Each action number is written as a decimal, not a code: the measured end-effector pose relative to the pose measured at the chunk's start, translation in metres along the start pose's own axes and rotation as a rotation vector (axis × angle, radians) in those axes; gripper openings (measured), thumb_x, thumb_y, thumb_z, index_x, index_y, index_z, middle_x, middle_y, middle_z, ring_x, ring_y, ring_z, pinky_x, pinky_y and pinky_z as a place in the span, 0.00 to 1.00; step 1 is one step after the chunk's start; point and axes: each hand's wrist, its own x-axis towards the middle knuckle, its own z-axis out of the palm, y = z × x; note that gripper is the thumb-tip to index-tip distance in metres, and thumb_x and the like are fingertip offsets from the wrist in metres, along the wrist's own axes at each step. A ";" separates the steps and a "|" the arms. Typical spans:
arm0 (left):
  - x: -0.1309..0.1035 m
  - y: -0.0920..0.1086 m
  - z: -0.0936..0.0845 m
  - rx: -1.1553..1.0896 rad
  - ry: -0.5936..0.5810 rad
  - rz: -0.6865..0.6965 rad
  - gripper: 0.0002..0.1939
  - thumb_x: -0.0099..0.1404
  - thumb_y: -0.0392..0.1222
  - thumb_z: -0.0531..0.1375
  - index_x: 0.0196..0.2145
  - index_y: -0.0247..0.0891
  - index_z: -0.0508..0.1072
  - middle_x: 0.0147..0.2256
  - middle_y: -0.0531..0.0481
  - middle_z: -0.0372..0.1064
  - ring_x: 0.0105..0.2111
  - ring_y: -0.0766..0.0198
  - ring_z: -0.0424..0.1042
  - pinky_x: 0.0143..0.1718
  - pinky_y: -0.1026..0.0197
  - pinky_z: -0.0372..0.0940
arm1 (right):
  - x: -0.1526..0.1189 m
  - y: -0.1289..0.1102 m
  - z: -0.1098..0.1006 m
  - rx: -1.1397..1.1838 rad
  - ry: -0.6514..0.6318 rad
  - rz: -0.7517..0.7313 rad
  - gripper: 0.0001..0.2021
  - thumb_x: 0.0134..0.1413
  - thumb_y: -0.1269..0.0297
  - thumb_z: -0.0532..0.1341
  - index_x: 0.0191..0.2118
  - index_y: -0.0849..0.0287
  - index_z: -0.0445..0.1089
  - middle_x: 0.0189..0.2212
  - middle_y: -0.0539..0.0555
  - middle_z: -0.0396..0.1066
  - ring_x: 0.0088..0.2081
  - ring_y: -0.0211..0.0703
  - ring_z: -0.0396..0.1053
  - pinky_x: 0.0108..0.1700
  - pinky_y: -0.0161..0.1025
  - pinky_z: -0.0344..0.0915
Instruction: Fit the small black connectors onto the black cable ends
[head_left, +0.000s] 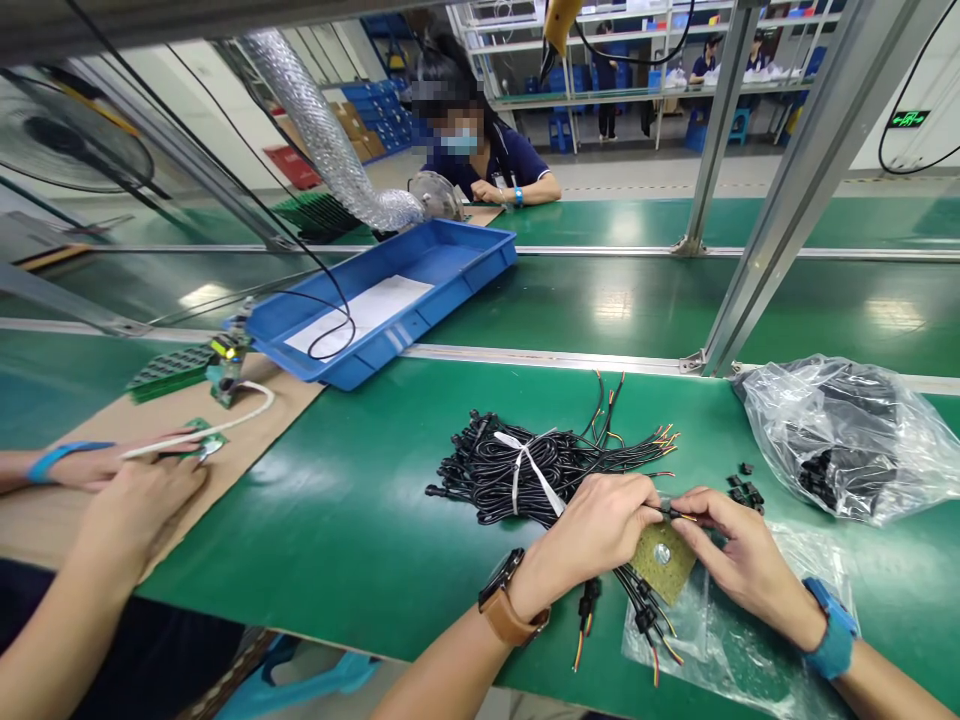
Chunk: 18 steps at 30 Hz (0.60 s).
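My left hand (pixel 611 520), with a brown-strapped watch at the wrist, pinches a small black connector (pixel 666 511) between thumb and finger. Opposite it, my right hand (pixel 731 540), with a blue wrist band, grips the thin wire end coming from that connector. Below the fingertips lies a square olive-coloured piece (pixel 664 562) with a round silvery spot. A bundle of black cables (pixel 525 470), tied with a white strip, lies beyond my left hand. Several cables with black plugs (pixel 645 612) rest under and beside the square piece. Small black connector parts (pixel 745 490) sit beyond my right hand.
A clear bag of black parts (pixel 847 435) stands at the right, and a flat plastic bag (pixel 795 640) lies under my right wrist. A blue tray (pixel 375 355) is at the back left. Another person's hands (pixel 150 490) work on cardboard at the left. Metal posts rise behind.
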 end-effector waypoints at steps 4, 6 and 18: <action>0.000 -0.004 0.005 0.008 0.035 0.032 0.07 0.69 0.33 0.57 0.33 0.36 0.74 0.30 0.50 0.73 0.30 0.64 0.71 0.32 0.62 0.59 | 0.006 -0.002 0.001 -0.018 0.027 -0.055 0.04 0.68 0.67 0.58 0.43 0.57 0.70 0.37 0.55 0.75 0.37 0.41 0.74 0.41 0.38 0.72; 0.000 -0.005 0.006 0.015 0.035 0.044 0.08 0.69 0.33 0.57 0.33 0.36 0.75 0.29 0.50 0.73 0.29 0.64 0.71 0.32 0.62 0.59 | 0.007 -0.004 0.002 -0.018 0.021 -0.081 0.04 0.68 0.68 0.58 0.43 0.57 0.70 0.37 0.55 0.75 0.37 0.41 0.74 0.41 0.38 0.72; 0.002 0.000 -0.007 -0.029 -0.065 -0.025 0.10 0.67 0.32 0.56 0.27 0.37 0.70 0.25 0.53 0.69 0.26 0.66 0.68 0.31 0.64 0.56 | 0.010 -0.002 0.010 0.044 0.006 -0.052 0.06 0.68 0.65 0.58 0.43 0.57 0.72 0.37 0.55 0.77 0.37 0.43 0.75 0.40 0.39 0.72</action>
